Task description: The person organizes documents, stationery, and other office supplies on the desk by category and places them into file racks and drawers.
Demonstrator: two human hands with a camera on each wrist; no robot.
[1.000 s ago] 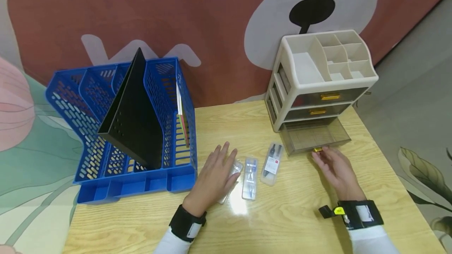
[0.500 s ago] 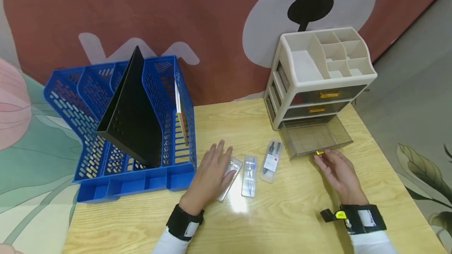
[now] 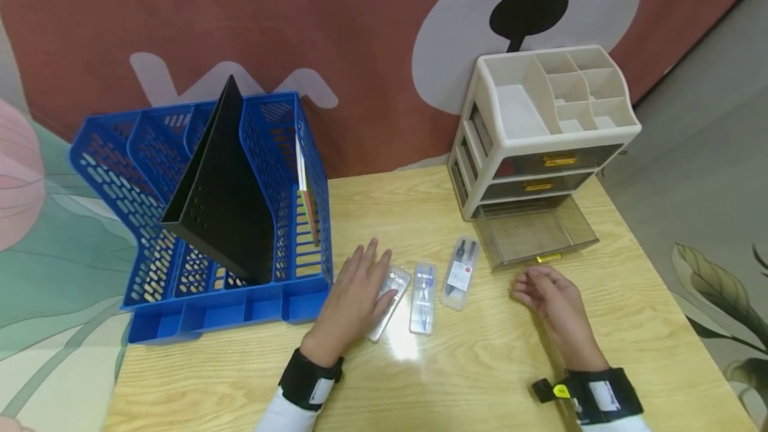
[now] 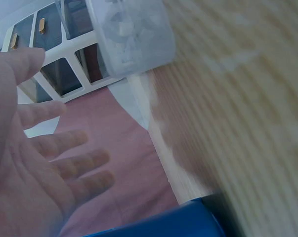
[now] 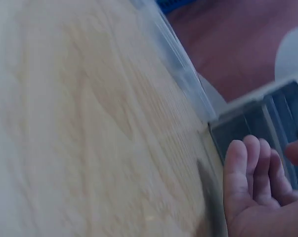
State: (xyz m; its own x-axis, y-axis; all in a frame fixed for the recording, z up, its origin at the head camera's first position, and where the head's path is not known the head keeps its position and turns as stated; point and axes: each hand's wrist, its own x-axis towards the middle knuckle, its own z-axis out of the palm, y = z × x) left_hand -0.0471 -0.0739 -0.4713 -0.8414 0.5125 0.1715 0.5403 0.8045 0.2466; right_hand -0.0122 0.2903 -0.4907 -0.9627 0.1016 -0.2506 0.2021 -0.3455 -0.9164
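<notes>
My left hand (image 3: 350, 302) is spread above the leftmost clear plastic case (image 3: 391, 299), partly covering it; in the left wrist view its fingers (image 4: 72, 165) are straight and hold nothing. Beside that lie a second clear case (image 3: 423, 299) and a frosted case (image 3: 461, 273) with a white label and dark tools inside. My right hand (image 3: 555, 309), fingers loosely bent and holding nothing, is just in front of the pulled-out bottom drawer (image 3: 534, 232). Its gold handle (image 3: 549, 258) shows free of the fingers. The drawer belongs to a white desktop organizer (image 3: 501, 145).
A blue file rack (image 3: 231, 309) stands at the left, with a black folder (image 3: 231, 212) leaning in it and thin booklets (image 3: 307, 199) in its right slot. A red patterned curtain (image 3: 372, 85) hangs behind the wooden table (image 3: 468, 379). The organizer's two upper drawers are closed.
The bottom drawer came slightly further out, then my right hand let go of its handle and drew back toward the left and front. My left hand has barely moved.
</notes>
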